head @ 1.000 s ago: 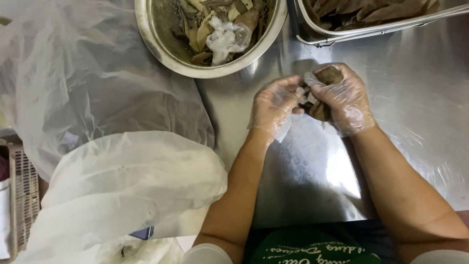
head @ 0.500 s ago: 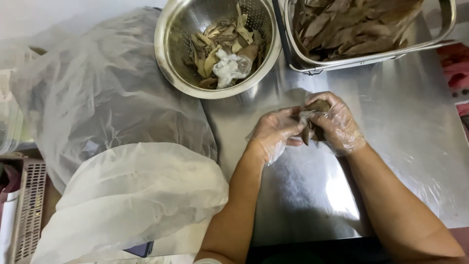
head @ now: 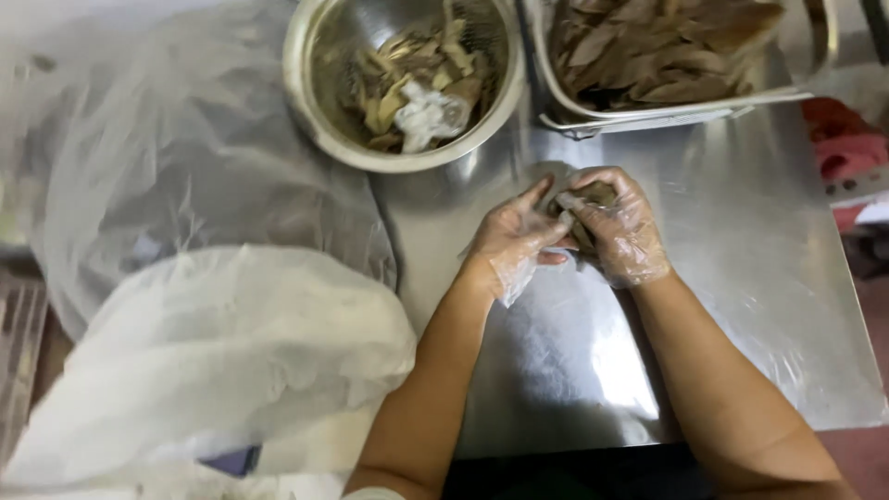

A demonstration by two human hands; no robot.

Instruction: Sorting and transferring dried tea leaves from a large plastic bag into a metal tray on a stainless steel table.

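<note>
Hands in thin clear gloves meet over the steel bench (head: 741,278): the right hand (head: 619,231) is curled shut around a dark brown leaf piece (head: 597,196), mostly hidden by its fingers, and the left hand (head: 511,241) pinches the piece's near end with half-bent fingers. Beyond them a round bowl (head: 310,111) holds leaf scraps and a crumpled white wad, and a tray (head: 648,116) of brown leaves is cut off at the top edge. Cloudy plastic bags (head: 222,361) cover the left side, their contents impossible to make out.
</note>
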